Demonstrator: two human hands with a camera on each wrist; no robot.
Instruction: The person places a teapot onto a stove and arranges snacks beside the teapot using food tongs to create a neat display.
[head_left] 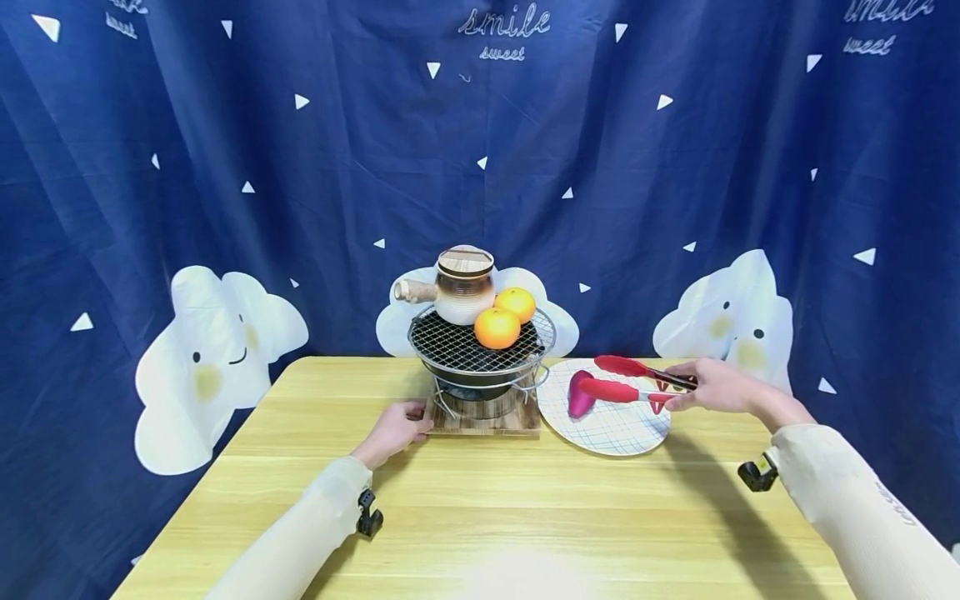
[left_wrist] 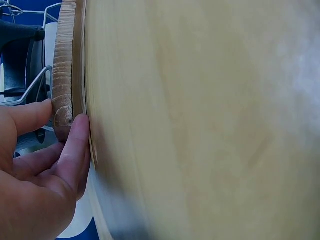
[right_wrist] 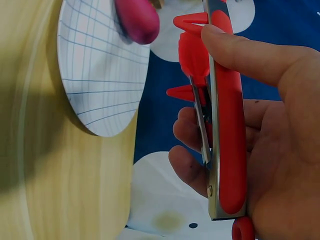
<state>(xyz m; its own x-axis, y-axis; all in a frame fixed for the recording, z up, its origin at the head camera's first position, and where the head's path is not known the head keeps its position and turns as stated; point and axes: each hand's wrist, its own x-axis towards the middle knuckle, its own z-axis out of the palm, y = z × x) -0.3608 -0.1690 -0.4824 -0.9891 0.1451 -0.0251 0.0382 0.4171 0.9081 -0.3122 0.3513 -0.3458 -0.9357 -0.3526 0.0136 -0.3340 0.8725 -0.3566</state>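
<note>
My right hand grips red-tipped tongs above a white plate with blue grid lines. The tongs' two arms are spread; the lower tip overlaps a magenta, elongated vegetable-like piece on the plate, and I cannot tell if they touch. In the right wrist view, the thumb presses the tongs' red handle with fingers curled behind. My left hand pinches the left corner of a wooden board, thumb above and fingers below, as the left wrist view shows. A round grill stove stands on this board.
On the grill's mesh sit a brown-and-white teapot with a wooden lid and two oranges. A light wooden table lies beneath everything. Behind it hangs a dark blue curtain with clouds and triangles.
</note>
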